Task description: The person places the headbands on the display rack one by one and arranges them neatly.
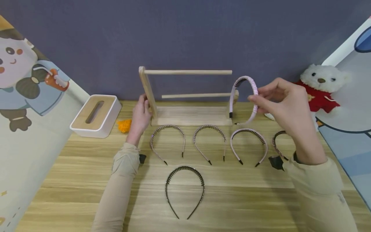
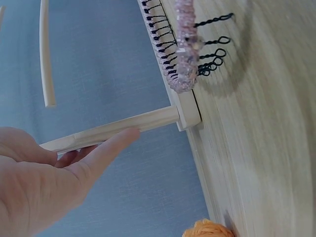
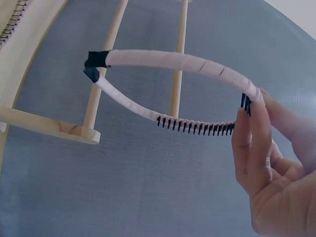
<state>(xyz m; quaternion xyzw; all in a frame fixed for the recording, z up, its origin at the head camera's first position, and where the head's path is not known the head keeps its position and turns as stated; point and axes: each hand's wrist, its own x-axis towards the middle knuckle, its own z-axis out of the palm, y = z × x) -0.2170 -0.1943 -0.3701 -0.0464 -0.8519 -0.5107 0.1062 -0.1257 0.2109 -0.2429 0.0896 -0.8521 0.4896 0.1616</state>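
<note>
My right hand (image 1: pixel 287 104) pinches a pale pink headband (image 1: pixel 244 78) between thumb and fingers, in the air near the right end of the wooden rack (image 1: pixel 191 116). In the right wrist view the headband (image 3: pixel 168 60) shows black inner teeth and black tips, apart from the rods. The left hand (image 1: pixel 141 115) holds the rack's left upright (image 1: pixel 148 90); in the left wrist view its index finger lies along the upright (image 2: pixel 153 120), the other fingers partly hidden behind it. Two rods run across; the upper rod (image 1: pixel 188 72) has a free right end.
In front of the rack lie a beaded headband (image 1: pixel 168 126), another beaded one (image 1: pixel 209 126), a pink one (image 1: pixel 249 130), a partly hidden dark one (image 1: pixel 274 141) and a black one (image 1: pixel 185 167). A tissue box (image 1: pixel 111 124), orange ball (image 1: pixel 124 125) and teddy bear (image 1: pixel 321 85) stand around.
</note>
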